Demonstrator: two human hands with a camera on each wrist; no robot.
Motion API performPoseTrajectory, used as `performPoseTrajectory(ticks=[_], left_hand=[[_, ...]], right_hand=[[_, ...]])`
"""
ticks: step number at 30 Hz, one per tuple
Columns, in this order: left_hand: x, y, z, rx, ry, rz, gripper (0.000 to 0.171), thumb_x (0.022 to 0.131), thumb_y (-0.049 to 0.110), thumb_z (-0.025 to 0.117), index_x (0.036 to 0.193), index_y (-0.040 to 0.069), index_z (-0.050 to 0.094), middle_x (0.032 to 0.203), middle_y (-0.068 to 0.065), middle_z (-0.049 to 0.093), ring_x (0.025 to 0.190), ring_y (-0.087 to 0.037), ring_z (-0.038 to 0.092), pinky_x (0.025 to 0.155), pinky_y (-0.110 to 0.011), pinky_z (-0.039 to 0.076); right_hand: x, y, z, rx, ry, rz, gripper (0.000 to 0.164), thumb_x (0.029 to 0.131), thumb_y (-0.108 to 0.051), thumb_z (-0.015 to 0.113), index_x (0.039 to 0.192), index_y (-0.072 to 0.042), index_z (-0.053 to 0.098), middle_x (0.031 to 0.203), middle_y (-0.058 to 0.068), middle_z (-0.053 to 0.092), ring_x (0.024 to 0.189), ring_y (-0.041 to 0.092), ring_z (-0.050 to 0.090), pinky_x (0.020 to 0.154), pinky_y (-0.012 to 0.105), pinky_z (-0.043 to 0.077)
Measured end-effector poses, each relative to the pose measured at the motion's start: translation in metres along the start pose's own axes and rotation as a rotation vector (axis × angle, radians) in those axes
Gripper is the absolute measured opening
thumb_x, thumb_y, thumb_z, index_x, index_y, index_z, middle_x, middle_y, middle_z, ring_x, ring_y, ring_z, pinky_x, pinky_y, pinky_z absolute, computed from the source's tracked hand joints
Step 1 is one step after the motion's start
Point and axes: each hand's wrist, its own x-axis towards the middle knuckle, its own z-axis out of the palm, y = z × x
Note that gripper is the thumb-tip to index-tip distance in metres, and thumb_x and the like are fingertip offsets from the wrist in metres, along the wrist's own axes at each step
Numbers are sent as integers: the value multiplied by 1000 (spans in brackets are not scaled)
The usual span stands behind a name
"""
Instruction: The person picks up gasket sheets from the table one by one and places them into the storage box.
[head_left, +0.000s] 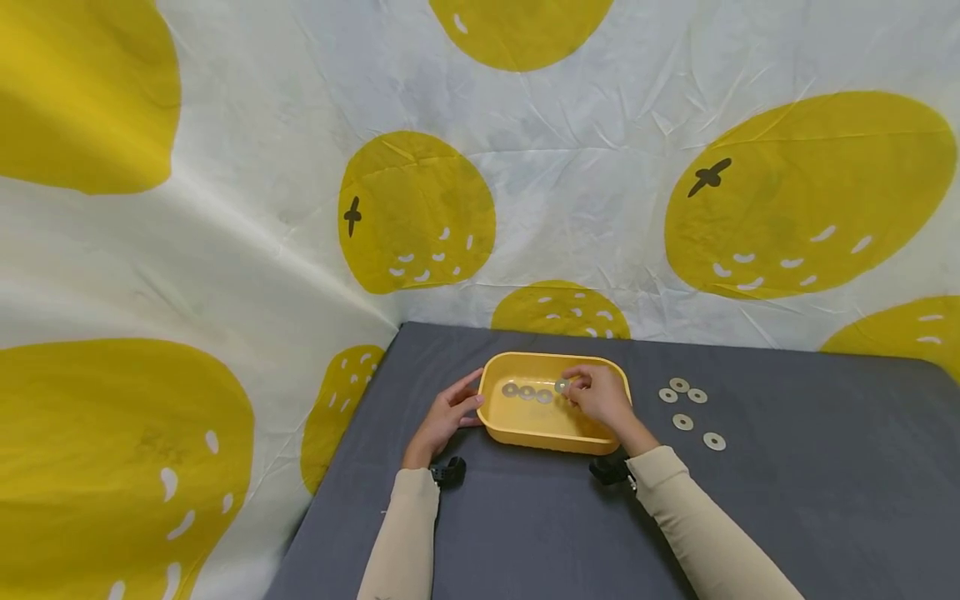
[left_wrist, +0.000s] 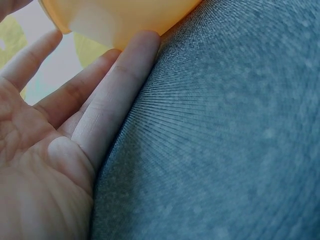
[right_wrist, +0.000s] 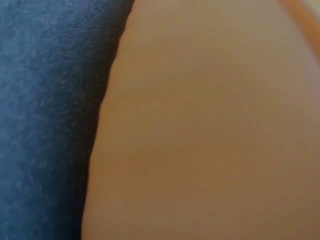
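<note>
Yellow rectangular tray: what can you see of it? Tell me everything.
The yellow rectangular tray has rounded corners, a thin rim and glossy walls that look like plastic. It stands upright, open side up, on the dark grey cloth surface. Three round, metallic-looking rings lie in a row inside, nearer the far wall. The left hand touches its left end. The right hand, pinching another such ring, reaches in and hides part of the right end; whether it touches the tray is unclear.
</note>
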Motion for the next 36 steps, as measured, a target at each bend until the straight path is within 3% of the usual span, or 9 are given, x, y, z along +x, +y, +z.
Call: performPoseTrajectory(ticks=[12, 20, 36], left_hand=[[0, 2, 1, 5, 4, 11, 57, 100, 31, 68, 153, 35, 48, 140, -17, 58, 121, -27, 65, 91, -42, 62], [-1, 2, 0, 1, 0, 12, 57, 102, 27, 66, 155, 32, 46, 141, -20, 57, 121, -30, 65, 91, -42, 62], [-1, 5, 1, -7, 4, -15, 55, 101, 27, 66, 153, 34, 48, 144, -19, 56, 128, -37, 60, 95, -45, 61]], right_hand=[[14, 11, 7, -196, -8, 32, 24, 93, -13, 72, 116, -4, 75, 80, 8, 75, 62, 15, 62, 56, 26, 42], [18, 11, 9, -306, -45, 47, 26, 92, -21, 76, 111, -4, 76, 75, 4, 71, 62, 15, 61, 58, 27, 44], [19, 9, 10, -347, -61, 53, 25, 93, -22, 74, 110, -3, 75, 85, 9, 66, 70, 21, 58, 62, 29, 44]])
